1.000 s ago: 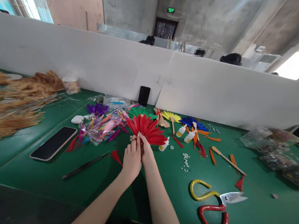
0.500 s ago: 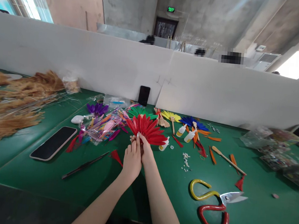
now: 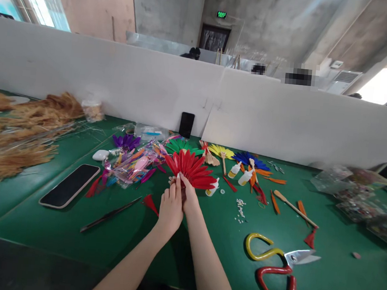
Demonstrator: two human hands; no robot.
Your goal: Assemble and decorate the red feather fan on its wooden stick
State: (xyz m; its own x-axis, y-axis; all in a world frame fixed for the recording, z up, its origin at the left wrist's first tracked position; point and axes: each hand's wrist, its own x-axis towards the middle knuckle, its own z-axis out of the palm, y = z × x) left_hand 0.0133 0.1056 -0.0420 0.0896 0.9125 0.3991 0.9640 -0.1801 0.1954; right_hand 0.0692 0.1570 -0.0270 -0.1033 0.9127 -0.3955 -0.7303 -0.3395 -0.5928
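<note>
A red feather fan (image 3: pixel 193 168) is held up in front of me, its feathers spread outward. Both hands close around its base: my left hand (image 3: pixel 171 202) wraps it from the left, and my right hand (image 3: pixel 189 195) presses against it from the right, fingertips meeting. The fan's handle is hidden by my fingers. Just behind the feathers stands a small glue bottle (image 3: pixel 212 188), partly covered. A green feather fan (image 3: pixel 183 146) lies beyond, and a red tassel (image 3: pixel 151 204) rests left of my wrists.
Red-and-yellow-handled scissors (image 3: pixel 281 265) lie at the front right. Tweezers (image 3: pixel 111 213) and a phone (image 3: pixel 69 185) are on the left. Further back are bagged feathers (image 3: pixel 137 164), a yellow fan (image 3: pixel 220 151), a blue fan (image 3: pixel 251 159) and glue bottles (image 3: pixel 235 170). A white partition (image 3: pixel 134 84) borders the table.
Almost nothing differs. Both hands keep their closed grip on the red feather fan, and the view has shifted very slightly.
</note>
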